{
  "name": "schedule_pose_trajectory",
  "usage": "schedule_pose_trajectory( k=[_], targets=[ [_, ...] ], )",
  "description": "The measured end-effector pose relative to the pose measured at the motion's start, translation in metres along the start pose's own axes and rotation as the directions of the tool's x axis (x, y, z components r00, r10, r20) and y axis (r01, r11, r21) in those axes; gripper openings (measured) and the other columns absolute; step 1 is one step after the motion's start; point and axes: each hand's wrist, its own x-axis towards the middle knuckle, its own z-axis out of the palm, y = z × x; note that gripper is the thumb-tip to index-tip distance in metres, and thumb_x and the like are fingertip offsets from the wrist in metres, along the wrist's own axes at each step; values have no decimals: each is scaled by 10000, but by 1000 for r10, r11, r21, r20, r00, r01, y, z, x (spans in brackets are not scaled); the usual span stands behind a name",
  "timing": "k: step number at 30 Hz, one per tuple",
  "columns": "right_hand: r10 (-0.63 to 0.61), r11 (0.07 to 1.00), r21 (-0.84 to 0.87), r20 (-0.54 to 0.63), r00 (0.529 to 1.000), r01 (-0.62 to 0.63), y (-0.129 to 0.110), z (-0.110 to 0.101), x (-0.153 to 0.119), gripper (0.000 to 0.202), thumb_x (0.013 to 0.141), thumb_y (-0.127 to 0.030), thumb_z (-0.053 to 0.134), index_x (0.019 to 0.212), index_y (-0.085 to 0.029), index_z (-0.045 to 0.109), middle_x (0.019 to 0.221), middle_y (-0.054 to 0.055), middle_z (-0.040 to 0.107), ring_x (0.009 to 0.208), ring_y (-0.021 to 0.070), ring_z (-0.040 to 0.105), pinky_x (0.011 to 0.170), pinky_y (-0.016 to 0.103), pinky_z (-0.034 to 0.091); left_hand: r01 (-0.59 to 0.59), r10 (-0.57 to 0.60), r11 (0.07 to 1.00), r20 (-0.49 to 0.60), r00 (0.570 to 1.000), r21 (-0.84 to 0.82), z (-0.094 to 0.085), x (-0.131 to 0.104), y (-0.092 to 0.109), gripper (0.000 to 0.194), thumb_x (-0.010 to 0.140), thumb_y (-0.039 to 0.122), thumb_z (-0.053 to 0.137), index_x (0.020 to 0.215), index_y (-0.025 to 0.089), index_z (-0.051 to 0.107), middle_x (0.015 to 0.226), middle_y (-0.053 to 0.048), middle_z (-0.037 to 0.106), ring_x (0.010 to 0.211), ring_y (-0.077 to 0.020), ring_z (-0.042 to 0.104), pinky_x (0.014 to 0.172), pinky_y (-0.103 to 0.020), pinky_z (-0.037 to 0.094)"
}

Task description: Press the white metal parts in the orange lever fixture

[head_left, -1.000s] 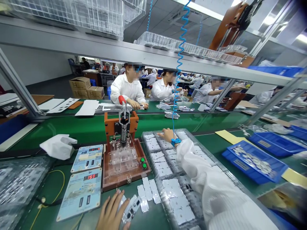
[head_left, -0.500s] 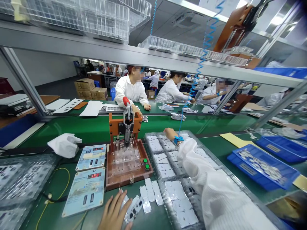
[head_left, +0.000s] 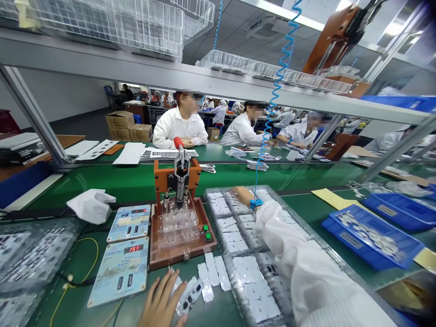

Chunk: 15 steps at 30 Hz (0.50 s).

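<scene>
My left hand (head_left: 163,297) lies with its fingers spread at the bottom of the view, over small silvery plates (head_left: 189,297) on the green bench. My right hand (head_left: 241,195), with a blue wrist strap (head_left: 256,204), reaches over the far part of a clear compartment tray (head_left: 211,200) that holds flat silvery plates (head_left: 254,270). Its fingertips point down at the tray and are too small to make out what they hold. Several slim plates (head_left: 213,269) lie between my left hand and the tray. Behind them stands a brown test fixture (head_left: 182,222) with a red-tipped lever.
Two light-blue meter boards (head_left: 119,272) lie left of the fixture, near a crumpled white cloth (head_left: 91,205). Blue bins (head_left: 376,236) stand at the right. A blue coiled cord (head_left: 274,95) hangs down to my right wrist. Co-workers sit across the green belt (head_left: 136,181).
My right hand has shifted very slightly to the right and down over the tray. The person across has drawn the arms back from the belt. My left hand keeps its place.
</scene>
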Motion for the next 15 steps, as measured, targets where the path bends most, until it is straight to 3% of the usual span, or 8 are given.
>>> schedule_pose_trajectory(
  k=[3, 7, 11, 13, 15],
  targets=[
    [-22, 1000, -22, 7, 1000, 22, -7, -1, -3, 226, 909, -322, 533, 1048, -157, 600, 1120, 71, 594, 1017, 177, 571, 902, 401, 480, 13, -13, 1000, -15, 1000, -14, -3, 0, 3, 555, 894, 290, 508, 1407, 414, 336, 1472, 7, 366, 1303, -302, 413, 1016, -453, 407],
    [-22, 1000, -3, -39, 999, 21, -20, -7, -14, 210, 900, -316, 546, 1013, -149, 605, 1097, 67, 598, 1021, 179, 564, 914, 405, 462, 101, -105, 994, -122, 987, -35, -9, -11, 10, 595, 907, 310, 485, 1453, 369, 253, 1511, -23, 299, 1327, -309, 372, 1002, -432, 426],
    [-44, 996, 74, -56, 997, 48, -50, -23, -45, 160, 885, -169, 496, 947, -118, 635, 1049, 125, 625, 1010, 230, 563, 916, 408, 423, 201, -214, 976, -173, 961, -90, -11, -31, 18, 594, 935, 339, 426, 1482, 296, 200, 1475, -50, 372, 1311, -281, 394, 1002, -407, 434],
    [-134, 981, 147, 21, 991, 129, -77, -32, -74, 213, 877, -131, 450, 928, -118, 656, 985, 130, 655, 932, 230, 591, 858, 376, 442, 213, -234, 968, -169, 957, -137, -12, -38, 22, 511, 948, 298, 383, 1452, 286, 301, 1420, -42, 450, 1285, -252, 428, 983, -377, 456],
    [-303, 933, 257, 173, 937, 254, -111, -35, -113, 184, 866, -176, 497, 911, -159, 675, 889, 69, 683, 817, 185, 619, 759, 306, 483, 223, -256, 956, -176, 951, -190, -13, -40, 26, 439, 948, 237, 339, 1374, 272, 441, 1340, -43, 526, 1237, -228, 473, 952, -358, 482]
  ],
)
